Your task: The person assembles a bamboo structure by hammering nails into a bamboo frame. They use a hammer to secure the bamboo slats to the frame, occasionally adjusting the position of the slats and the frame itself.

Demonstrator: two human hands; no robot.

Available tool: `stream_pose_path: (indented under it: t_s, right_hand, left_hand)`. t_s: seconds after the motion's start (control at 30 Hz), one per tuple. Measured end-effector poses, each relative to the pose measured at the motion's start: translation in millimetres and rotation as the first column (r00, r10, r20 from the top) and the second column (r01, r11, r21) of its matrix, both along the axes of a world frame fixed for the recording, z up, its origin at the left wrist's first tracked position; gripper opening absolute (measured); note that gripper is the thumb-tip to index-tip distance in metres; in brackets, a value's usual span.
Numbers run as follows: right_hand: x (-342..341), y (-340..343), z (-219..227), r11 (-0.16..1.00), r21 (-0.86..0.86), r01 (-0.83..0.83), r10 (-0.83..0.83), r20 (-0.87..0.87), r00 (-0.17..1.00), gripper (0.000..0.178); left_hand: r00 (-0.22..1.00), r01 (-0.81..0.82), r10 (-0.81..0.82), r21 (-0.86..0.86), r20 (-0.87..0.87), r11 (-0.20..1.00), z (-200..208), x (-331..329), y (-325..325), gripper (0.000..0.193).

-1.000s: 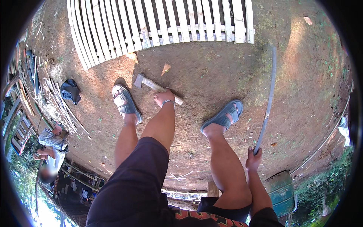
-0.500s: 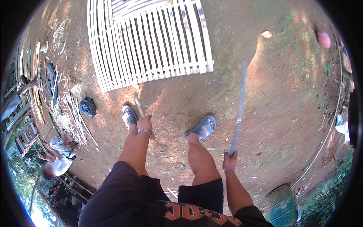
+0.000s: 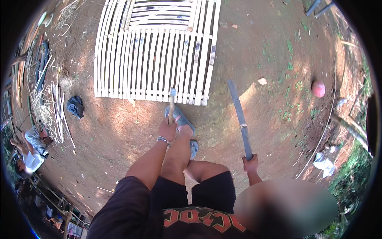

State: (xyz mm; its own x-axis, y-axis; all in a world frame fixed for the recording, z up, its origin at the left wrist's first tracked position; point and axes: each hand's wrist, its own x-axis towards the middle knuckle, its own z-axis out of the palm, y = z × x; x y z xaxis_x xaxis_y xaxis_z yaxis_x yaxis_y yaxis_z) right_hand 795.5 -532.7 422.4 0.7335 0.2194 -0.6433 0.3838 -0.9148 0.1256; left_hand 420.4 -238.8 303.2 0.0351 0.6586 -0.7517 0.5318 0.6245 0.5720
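Observation:
My left hand point(image 3: 168, 130) is closed round the wooden handle of a hammer point(image 3: 171, 109); its small grey-blue head points away from me, near the front edge of a pale bamboo slat panel point(image 3: 155, 97). In my right hand point(image 3: 250, 163) is one end of a long flat bamboo slat point(image 3: 238, 111), grey-blue with a pale node partway along. The slat reaches forward over bare ground, right of the panel and apart from it. The panel lies on the ground ahead, with lengthwise strips and a section of crosswise strips at its far part.
A dark crumpled bag point(image 3: 75, 107) and loose thin sticks point(image 3: 59, 115) lie to the left. Beyond them a person point(image 3: 34, 155) sits low. A reddish ball point(image 3: 318, 89), a pale stone point(image 3: 262, 81) and white plastic point(image 3: 324, 164) are on the right. A large blurred patch covers the lower right.
I have stepped forward and right, my feet now close together. The hammer has swung right, toward the panel's front edge. The slat's far end now leans left. Both stay in my hands.

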Motion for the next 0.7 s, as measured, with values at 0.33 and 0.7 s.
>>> stream_pose_path:
  t_s: [0.33,0.7]
  right_hand:
    - [139,182,-28,0.986,0.002,-0.168,0.165,0.174,0.971,0.074]
    - [351,267,-174,0.881,0.178,-0.438,0.421,0.123,0.898,0.072]
  left_hand:
    - [0.906,0.417,-0.410,0.058,-0.103,0.907,39,124,115,0.040]
    - [0.966,0.164,-0.093,0.299,-0.240,0.940,-153,287,207,0.044]
